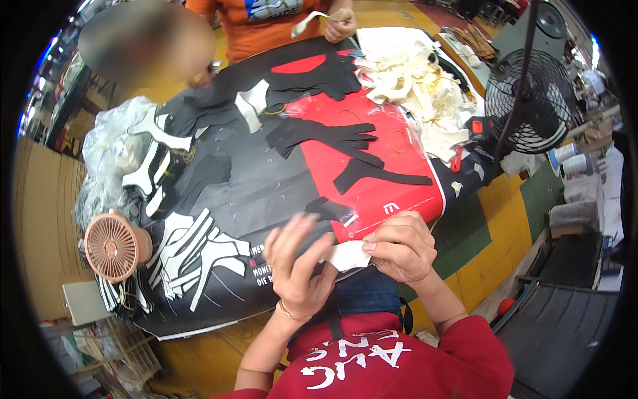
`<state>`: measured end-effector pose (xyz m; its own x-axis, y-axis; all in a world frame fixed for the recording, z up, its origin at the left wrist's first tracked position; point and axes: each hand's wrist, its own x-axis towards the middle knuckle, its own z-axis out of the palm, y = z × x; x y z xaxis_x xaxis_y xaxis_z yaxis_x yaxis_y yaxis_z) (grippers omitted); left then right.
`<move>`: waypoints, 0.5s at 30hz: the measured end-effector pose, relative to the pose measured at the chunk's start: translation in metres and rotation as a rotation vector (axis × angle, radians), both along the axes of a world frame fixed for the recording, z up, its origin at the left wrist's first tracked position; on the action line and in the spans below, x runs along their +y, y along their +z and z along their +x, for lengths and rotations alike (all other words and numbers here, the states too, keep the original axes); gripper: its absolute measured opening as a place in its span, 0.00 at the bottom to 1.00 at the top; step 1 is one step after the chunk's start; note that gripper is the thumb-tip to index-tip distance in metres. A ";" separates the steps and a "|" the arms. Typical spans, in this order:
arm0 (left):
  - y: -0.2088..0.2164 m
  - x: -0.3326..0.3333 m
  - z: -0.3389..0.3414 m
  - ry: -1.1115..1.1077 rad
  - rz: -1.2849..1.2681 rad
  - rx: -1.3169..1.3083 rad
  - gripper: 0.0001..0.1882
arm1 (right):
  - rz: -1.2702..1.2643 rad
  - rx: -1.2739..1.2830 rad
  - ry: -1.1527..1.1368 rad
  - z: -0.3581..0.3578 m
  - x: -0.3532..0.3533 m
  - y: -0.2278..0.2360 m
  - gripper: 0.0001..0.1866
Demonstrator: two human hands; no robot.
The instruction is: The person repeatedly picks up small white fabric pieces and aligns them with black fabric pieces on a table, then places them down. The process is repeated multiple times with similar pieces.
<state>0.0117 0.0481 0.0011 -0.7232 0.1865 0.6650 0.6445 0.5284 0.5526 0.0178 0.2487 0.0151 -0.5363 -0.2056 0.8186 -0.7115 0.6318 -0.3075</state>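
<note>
A small white cut piece of sheet material (350, 257) hangs just over the table's near edge, between my two hands. My right hand (403, 247) pinches its right end between thumb and fingertips. My left hand (298, 266) is at the piece's left end, its fingers apart and partly smeared by motion; whether they touch the piece is hard to see. Beyond my hands, a small black piece (325, 209) and a black forked piece (379, 174) lie on the red part of the table cover (425, 199). White strap-shaped pieces with dark edges (216, 256) lie to my left.
Across the table a person in an orange shirt (266, 30) holds a white strip (309, 23). A heap of cream-white pieces (425, 86) lies at the far right, near a black fan (531, 100). At the left are a pink fan (113, 247) and clear plastic bags (113, 156).
</note>
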 end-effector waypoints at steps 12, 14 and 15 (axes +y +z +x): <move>0.021 -0.047 -0.013 -0.140 0.581 -1.094 0.07 | 0.023 -0.527 -0.263 -0.031 0.065 0.030 0.04; 0.022 -0.052 -0.011 -0.122 0.567 -1.201 0.08 | 0.439 -0.503 -0.824 -0.051 0.084 0.035 0.19; 0.021 -0.051 -0.011 -0.133 0.578 -1.221 0.08 | 0.556 -0.383 -0.931 -0.053 0.084 0.034 0.21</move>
<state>0.0012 -0.0028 0.0220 -0.9012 0.2158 -0.3757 -0.3847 0.0006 0.9230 -0.0348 0.3330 0.0490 -0.8637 0.1195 0.4896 0.1826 0.9797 0.0831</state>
